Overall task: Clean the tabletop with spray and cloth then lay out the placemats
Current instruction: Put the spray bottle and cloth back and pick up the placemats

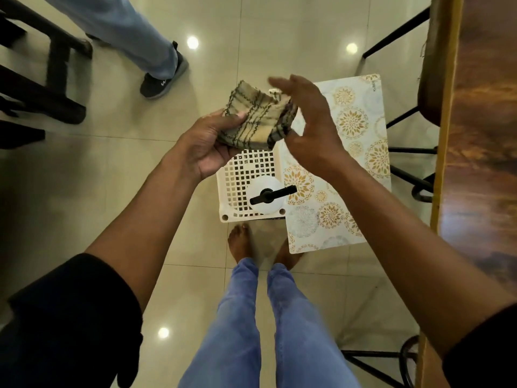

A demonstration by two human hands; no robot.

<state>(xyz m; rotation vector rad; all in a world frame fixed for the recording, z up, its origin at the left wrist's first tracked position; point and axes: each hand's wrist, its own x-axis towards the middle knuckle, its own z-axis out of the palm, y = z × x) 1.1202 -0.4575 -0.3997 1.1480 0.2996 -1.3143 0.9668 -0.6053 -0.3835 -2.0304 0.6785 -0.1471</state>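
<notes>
Head view, looking straight down: the left hand point(208, 142) grips a folded checked cloth point(258, 119), beige with dark stitched lines, thumb laid over its near-left corner and fingers curled beneath it. The right hand point(306, 121) is spread, fingers straight and apart, its palm facing the cloth's 3 o'clock edge; whether it touches the fabric cannot be told. Directly under the cloth, toward 6 o'clock, sits a white perforated plastic stool point(240, 189) with a white spray bottle point(265, 196) standing on it, the black nozzle pointing to 3 o'clock. Just beside the stool at 3 o'clock lies a placemat point(355, 152) printed with gold and grey floral medallions; what it rests on is hidden. A wooden tabletop point(484, 152) with a yellowish edge runs down the frame at 3 o'clock, black metal chair legs point(411, 149) between it and the placemat. At 6 o'clock are the person's bare feet and blue trousers on glossy tiled floor point(117, 169). At 11 o'clock another person's leg and dark shoe point(161, 82) stand beside dark furniture point(44, 88).
</notes>
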